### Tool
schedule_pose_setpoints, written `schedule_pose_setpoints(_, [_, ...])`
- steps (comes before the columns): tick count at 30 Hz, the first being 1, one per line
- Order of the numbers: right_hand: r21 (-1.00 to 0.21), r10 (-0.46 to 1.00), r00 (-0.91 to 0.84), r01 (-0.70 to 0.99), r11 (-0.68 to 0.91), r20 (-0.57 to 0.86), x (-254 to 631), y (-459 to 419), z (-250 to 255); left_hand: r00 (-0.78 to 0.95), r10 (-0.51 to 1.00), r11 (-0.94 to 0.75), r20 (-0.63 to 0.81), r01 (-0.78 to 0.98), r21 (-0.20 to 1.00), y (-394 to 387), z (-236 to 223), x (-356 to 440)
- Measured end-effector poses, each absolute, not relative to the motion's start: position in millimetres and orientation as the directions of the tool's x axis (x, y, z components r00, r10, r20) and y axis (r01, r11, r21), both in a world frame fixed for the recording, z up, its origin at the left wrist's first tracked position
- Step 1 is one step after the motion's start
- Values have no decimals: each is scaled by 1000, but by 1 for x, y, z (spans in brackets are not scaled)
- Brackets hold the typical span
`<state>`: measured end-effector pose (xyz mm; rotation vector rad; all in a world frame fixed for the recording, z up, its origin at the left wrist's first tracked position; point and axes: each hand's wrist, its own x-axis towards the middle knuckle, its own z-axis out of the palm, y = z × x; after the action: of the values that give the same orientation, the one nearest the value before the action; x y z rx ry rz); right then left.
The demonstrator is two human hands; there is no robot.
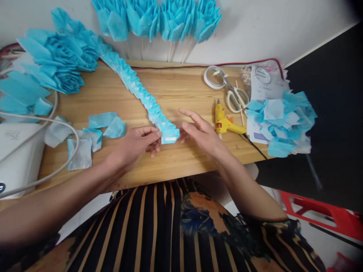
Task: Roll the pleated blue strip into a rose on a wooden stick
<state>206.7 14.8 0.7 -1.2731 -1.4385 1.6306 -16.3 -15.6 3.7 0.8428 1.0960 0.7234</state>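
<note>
the left hand [138,141] pinches the near end of the blue strip [141,92]; the right hand [200,134] stands beside that end, fingers spread, contact not discernible. the strip crosses the desk [181,83] from the flowers [58,51] at far left. caution: pulling the held end may shift the flowers, should the strip catch on them. a rightward sweep may strike the glue gun [225,121]. bare wood flanks the strip; loose pieces [102,120] limit leftward travel; the front edge is near.
</note>
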Motion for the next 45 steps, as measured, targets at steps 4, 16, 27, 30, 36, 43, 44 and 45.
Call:
schedule_pose_setpoints(4, [-965, 893, -379, 190, -181, -242, 198, 17, 1, 291, 859, 452, -421, -46, 891, -15, 1, -18])
schedule_pose_setpoints(16, [-972, 909, -370, 200, -126, -194, 210, 15, 7, 251, 886, 391, -389, 45, 919, -14, 7, -27])
schedule_pose_setpoints(27, [-947, 836, -447, 114, -299, -318, 200, 11, 11, 218, 896, 396, -388, 5, 918, -15, 4, -26])
schedule_pose_setpoints(30, [-936, 822, -451, 121, -329, -347, 197, 15, 10, 231, 896, 386, -379, 13, 922, -15, 4, -26])
schedule_pose_setpoints(36, [-951, 848, -434, 200, -237, -303, 198, 16, 12, 240, 896, 385, -375, 4, 923, -15, 3, -27])
schedule_pose_setpoints(43, [-962, 876, -418, 221, -159, -241, 204, 11, 12, 269, 890, 393, -368, -44, 919, -13, -1, -28])
schedule_pose_setpoints(44, [-961, 868, -430, 222, -163, -247, 202, 11, 12, 270, 890, 393, -367, -44, 919, -14, -1, -28])
schedule_pose_setpoints(45, [-960, 862, -439, 220, -172, -254, 199, 11, 11, 272, 890, 393, -367, -46, 918, -14, -1, -28])
